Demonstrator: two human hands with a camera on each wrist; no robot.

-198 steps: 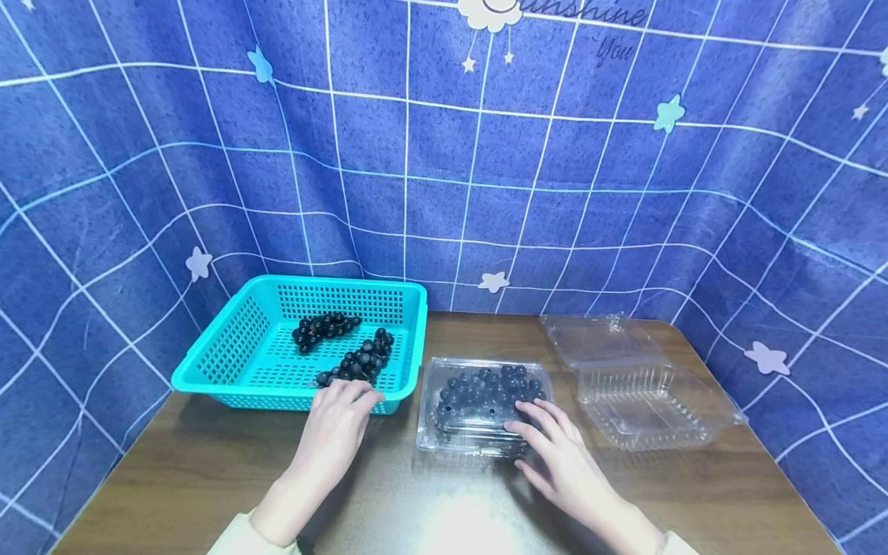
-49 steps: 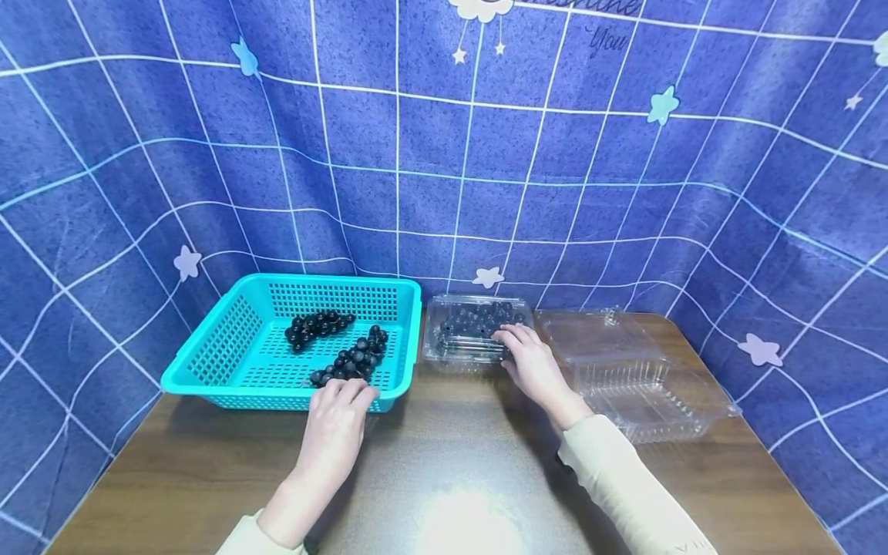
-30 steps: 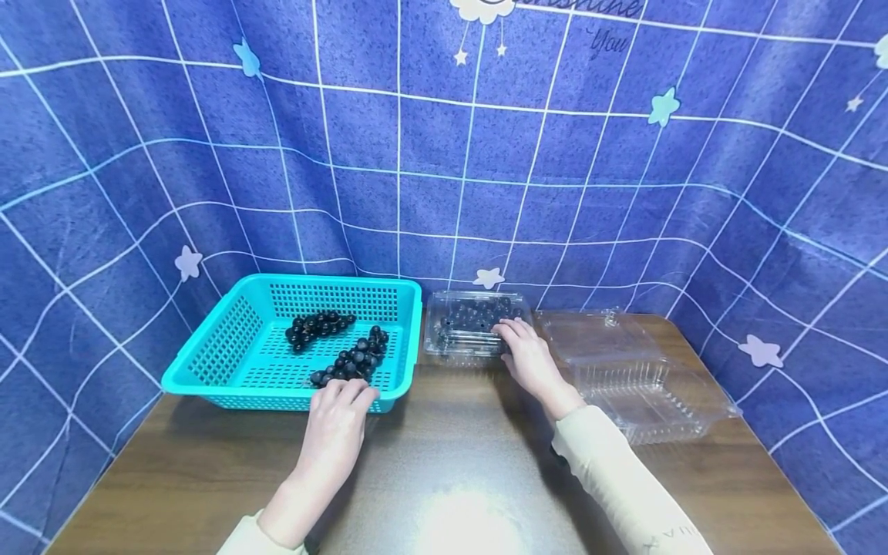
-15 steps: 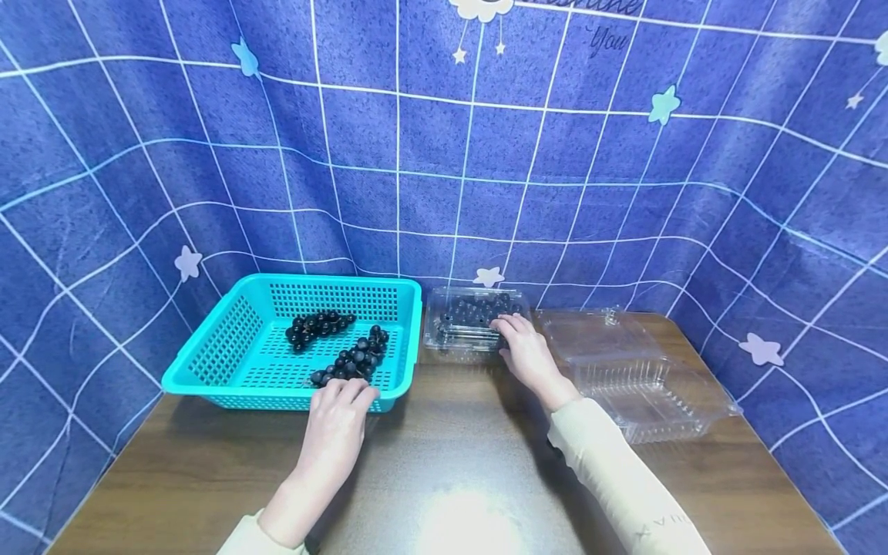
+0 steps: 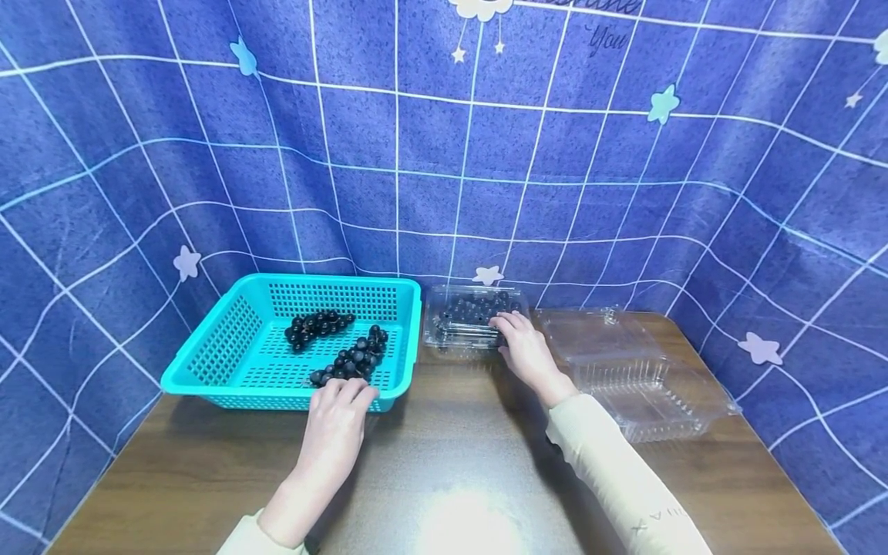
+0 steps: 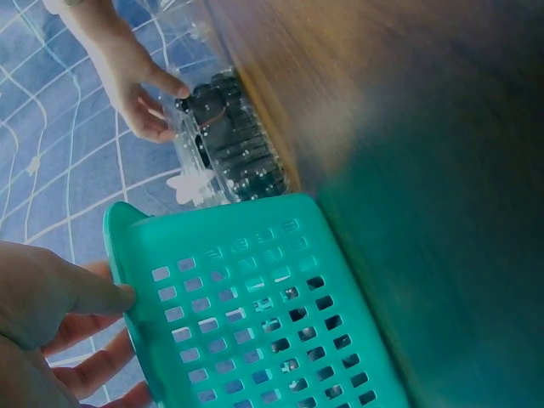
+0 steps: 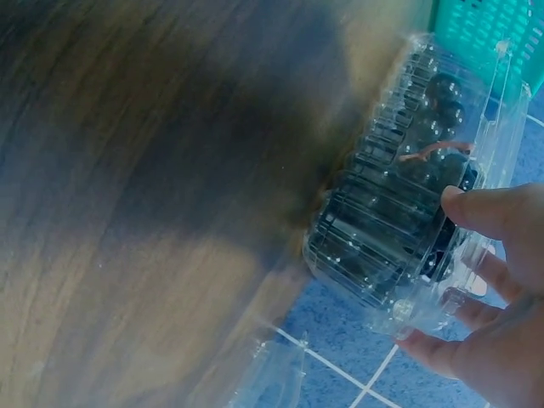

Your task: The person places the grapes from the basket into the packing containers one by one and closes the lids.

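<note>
In the head view, my left hand (image 5: 336, 424) grips the front rim of a turquoise perforated basket (image 5: 260, 401) near its right corner. The left wrist view shows the thumb on one side of the rim and fingers behind it. Inside lie two bunches of black grapes, one at the back (image 5: 319, 328) and one nearer my fingers (image 5: 355, 358). My right hand (image 5: 529, 353) holds the front right corner of a closed clear plastic clamshell (image 5: 451, 335) filled with dark grapes. In the right wrist view its thumb (image 7: 480, 212) lies against the front wall, fingers along lid and side.
To the right, a second clear clamshell (image 5: 648, 393) stands open, its lid folded back. All rest on a brown wooden table (image 5: 416, 470). A blue gridded curtain (image 5: 444, 139) with stars hangs directly behind the table's back edge.
The closed clamshell has slid from the table's middle to the back, beside the basket, with my right hand on it. It shifts slightly backward over the last second. The left hand keeps to the rim.
</note>
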